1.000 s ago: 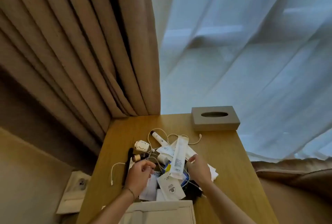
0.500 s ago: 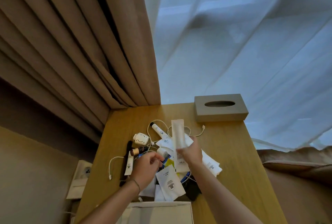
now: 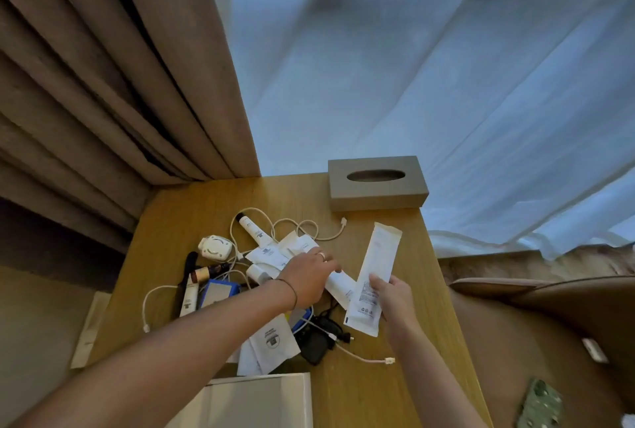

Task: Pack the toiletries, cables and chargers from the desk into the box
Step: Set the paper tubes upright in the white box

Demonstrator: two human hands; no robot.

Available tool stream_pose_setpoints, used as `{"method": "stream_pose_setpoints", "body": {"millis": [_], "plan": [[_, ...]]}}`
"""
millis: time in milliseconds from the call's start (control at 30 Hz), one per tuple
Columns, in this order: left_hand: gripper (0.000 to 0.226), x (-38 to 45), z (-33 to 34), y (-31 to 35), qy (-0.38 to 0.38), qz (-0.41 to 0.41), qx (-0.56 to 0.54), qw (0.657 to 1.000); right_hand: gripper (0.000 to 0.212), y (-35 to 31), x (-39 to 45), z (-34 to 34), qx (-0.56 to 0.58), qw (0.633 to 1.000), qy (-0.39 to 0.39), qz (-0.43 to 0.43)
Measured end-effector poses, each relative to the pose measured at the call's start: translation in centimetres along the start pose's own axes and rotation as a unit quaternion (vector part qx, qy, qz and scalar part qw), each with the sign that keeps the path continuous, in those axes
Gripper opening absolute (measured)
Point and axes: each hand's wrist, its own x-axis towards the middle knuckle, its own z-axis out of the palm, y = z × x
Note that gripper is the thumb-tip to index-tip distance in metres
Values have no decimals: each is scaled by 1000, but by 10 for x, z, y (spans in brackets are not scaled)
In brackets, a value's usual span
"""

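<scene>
A heap of toiletries, cables and chargers covers the middle of the wooden desk (image 3: 192, 208). My right hand (image 3: 393, 293) grips a long white sachet (image 3: 372, 276) by its lower part, held to the right of the heap. My left hand (image 3: 309, 278) reaches across the pile, fingers on a flat white packet (image 3: 340, 285). In the heap are a white tube (image 3: 253, 230), a white round charger (image 3: 215, 249), white cables (image 3: 302, 226), a black adapter (image 3: 314, 345) and a blue-edged item (image 3: 220, 292). The white box (image 3: 254, 400) sits open at the desk's near edge.
A grey tissue box (image 3: 376, 183) stands at the desk's back right corner. Beige curtains (image 3: 113, 84) hang behind on the left, a sheer white curtain (image 3: 429, 67) on the right. A brown seat (image 3: 549, 317) with a patterned phone (image 3: 541, 405) lies to the right.
My right hand has carried the long sachet out of the heap to the right. My left hand has moved rightward across the pile onto a white packet.
</scene>
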Motion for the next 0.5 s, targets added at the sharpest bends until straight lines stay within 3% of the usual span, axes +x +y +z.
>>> {"method": "stream_pose_setpoints", "body": {"millis": [133,233,500], "plan": [[57,36,11,5,-69,99,160,980,7,6,-3,-16,12,1000,-10,2],[54,48,17,7,-83,130,211,965,8,10,-6,-22,13,1000,-11,-2],[29,38,12,5,-19,111,92,989,7,14,-25,-25,34,999,-19,-11]]}}
